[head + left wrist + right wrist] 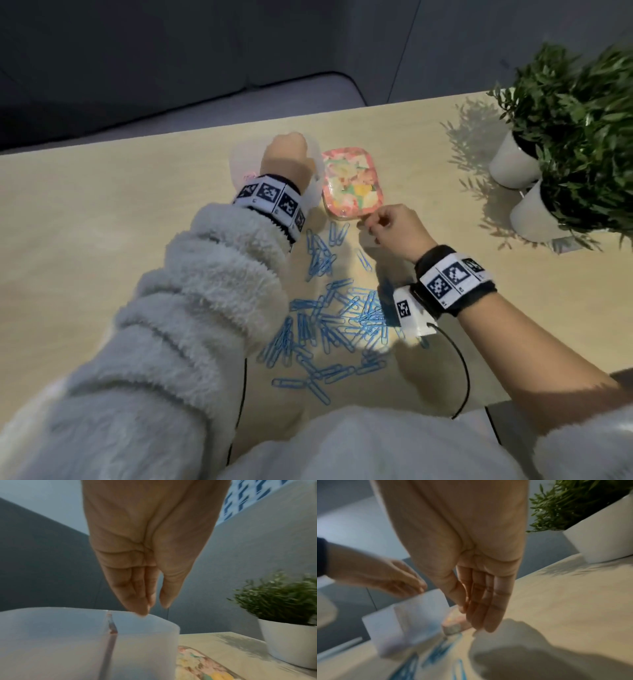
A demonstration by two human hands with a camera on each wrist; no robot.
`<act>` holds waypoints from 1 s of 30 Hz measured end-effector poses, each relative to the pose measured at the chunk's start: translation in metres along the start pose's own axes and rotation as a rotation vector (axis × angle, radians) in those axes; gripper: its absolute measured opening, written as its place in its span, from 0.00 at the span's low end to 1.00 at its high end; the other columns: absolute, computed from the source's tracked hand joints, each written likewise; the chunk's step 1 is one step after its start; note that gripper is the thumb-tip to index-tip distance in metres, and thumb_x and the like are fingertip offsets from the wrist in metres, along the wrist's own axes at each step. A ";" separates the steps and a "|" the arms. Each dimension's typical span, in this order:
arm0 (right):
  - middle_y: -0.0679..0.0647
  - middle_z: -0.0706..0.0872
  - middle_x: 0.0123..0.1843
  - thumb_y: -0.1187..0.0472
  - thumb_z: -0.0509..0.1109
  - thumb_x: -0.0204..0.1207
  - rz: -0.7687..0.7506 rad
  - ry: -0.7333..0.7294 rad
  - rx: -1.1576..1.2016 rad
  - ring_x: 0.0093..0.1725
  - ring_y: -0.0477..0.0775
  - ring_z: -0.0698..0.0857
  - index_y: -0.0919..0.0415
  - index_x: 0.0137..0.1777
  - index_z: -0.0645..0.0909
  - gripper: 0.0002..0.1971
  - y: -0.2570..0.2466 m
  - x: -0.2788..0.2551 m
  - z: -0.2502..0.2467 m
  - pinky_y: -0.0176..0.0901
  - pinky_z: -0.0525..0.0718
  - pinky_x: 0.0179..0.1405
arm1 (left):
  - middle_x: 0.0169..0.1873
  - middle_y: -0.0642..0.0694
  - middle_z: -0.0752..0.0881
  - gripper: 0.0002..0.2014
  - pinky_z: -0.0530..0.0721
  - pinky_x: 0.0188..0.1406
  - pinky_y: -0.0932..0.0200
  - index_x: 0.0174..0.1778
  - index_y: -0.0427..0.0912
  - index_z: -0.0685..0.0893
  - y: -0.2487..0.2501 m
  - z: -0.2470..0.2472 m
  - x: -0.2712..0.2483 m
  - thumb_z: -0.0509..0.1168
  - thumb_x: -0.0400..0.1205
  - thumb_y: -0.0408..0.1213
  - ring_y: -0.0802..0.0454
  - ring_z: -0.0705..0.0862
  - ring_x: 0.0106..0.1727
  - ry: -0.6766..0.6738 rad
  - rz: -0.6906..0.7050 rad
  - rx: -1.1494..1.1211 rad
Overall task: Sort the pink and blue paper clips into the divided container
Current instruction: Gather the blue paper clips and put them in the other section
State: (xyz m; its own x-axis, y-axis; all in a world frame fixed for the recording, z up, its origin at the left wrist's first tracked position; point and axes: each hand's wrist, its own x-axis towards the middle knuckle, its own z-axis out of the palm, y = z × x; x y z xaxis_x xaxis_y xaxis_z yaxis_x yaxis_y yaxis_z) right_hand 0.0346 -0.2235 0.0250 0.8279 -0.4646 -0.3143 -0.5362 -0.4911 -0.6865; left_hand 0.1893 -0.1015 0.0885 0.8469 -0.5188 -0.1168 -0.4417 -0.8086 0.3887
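Left hand (150, 555) fingers released above divided container (85, 642); right hand (471, 568) fingers released, empty. Risk: sleeve sweeping blue clips (329, 322) off bench.

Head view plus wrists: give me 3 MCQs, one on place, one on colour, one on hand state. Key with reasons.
1. Where is the left hand?
A. above the translucent container
B. on the plant pots
C. in the clip pile

2. What colour are the loose paper clips on the table?
A. pink
B. blue
C. green

3. How are the left hand's fingers?
A. fisted
B. gripping the floral lid
C. straight, pointing down, empty

Key: A, the left wrist view shows fingertips over the rim; B, every loose clip is blue; C, nothing between fingers and thumb.
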 end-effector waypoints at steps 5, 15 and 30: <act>0.64 0.86 0.59 0.70 0.61 0.73 -0.102 -0.043 -0.235 0.60 0.64 0.83 0.66 0.56 0.84 0.14 0.019 -0.010 0.020 0.49 0.79 0.61 | 0.49 0.39 0.85 0.11 0.81 0.52 0.51 0.52 0.35 0.83 -0.019 0.034 -0.066 0.62 0.81 0.38 0.42 0.83 0.49 -0.102 0.116 0.049; 0.63 0.73 0.69 0.64 0.62 0.75 -0.448 -0.153 -0.775 0.64 0.66 0.73 0.62 0.68 0.72 0.20 0.012 -0.019 0.049 0.57 0.78 0.58 | 0.59 0.35 0.73 0.24 0.76 0.56 0.43 0.62 0.37 0.73 -0.030 0.103 -0.105 0.68 0.74 0.45 0.36 0.73 0.60 -0.178 0.010 0.010; 0.53 0.67 0.79 0.65 0.68 0.72 -0.414 -0.341 -0.672 0.72 0.61 0.67 0.55 0.77 0.67 0.32 0.032 -0.022 0.017 0.52 0.72 0.69 | 0.54 0.35 0.80 0.14 0.76 0.54 0.47 0.56 0.35 0.81 -0.030 0.107 -0.110 0.65 0.74 0.30 0.36 0.78 0.57 -0.219 0.106 -0.032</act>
State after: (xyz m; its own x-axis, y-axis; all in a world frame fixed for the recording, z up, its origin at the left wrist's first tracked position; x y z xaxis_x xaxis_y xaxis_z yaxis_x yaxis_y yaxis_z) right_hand 0.0018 -0.2163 -0.0018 0.9247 0.0423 -0.3784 -0.0748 -0.9542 -0.2896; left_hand 0.0775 -0.0499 -0.0076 0.7101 -0.6510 -0.2683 -0.5122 -0.7391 0.4375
